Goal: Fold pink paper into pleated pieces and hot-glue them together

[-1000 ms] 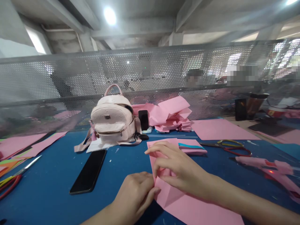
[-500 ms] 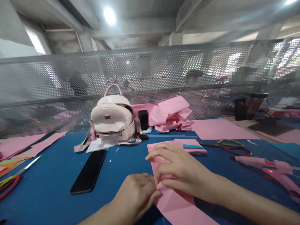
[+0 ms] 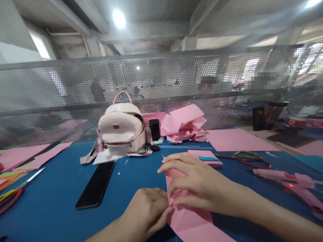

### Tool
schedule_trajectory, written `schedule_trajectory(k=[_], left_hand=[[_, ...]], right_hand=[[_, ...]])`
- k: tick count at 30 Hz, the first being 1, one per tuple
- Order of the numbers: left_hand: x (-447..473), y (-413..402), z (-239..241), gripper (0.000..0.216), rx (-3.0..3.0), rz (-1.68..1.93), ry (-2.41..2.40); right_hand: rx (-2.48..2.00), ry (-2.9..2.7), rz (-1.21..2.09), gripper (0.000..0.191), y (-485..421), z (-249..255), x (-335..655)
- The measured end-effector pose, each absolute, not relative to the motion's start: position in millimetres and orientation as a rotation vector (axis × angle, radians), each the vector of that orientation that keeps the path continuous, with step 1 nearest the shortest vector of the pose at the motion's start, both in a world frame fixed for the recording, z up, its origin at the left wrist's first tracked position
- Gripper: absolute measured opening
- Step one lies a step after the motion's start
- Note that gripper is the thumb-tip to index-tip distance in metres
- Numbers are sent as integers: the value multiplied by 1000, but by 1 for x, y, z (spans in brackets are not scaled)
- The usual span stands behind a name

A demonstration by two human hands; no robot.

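A pink sheet of paper [image 3: 193, 223] lies on the blue table [image 3: 55, 198] in front of me, partly folded. My right hand [image 3: 194, 183] rests on top of it, fingers curled, pressing a fold down and pinching its edge. My left hand [image 3: 147, 210] is closed at the paper's left edge, thumb and fingers pinching the fold where it meets my right hand. The part of the paper under my right hand is hidden.
A black phone [image 3: 96, 185] lies left of my hands. Behind stand a pale pink backpack [image 3: 122, 129], a second phone [image 3: 154, 129] and a heap of pink paper [image 3: 185, 124]. Scissors [image 3: 246, 158] and a pink glue gun [image 3: 285, 176] lie right. More scissors [image 3: 15, 191] at far left.
The right side of the pink sheet has been folded in, so it looks narrower. My right hand has slid slightly toward me along the fold. My left hand stays at the paper's edge.
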State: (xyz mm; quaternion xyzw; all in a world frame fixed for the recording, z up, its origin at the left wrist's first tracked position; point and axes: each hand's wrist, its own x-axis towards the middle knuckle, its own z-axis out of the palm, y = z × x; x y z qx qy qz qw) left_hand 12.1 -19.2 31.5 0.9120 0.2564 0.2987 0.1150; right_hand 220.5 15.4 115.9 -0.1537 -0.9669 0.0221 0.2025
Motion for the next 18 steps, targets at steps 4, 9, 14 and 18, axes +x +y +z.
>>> schedule_trajectory(k=[4, 9, 14, 18], left_hand=[[13, -20, 33, 27, 2713, 934, 722], [14, -20, 36, 22, 2771, 1012, 684], [15, -24, 40, 18, 2740, 1070, 743], [15, -26, 41, 18, 2672, 1081, 800]], right_hand=[[-441, -2724, 45, 10, 15, 114, 220], [-424, -2747, 87, 10, 13, 111, 218], [-469, -2768, 88, 13, 9, 113, 214], [-480, -2769, 70, 10, 8, 112, 213]])
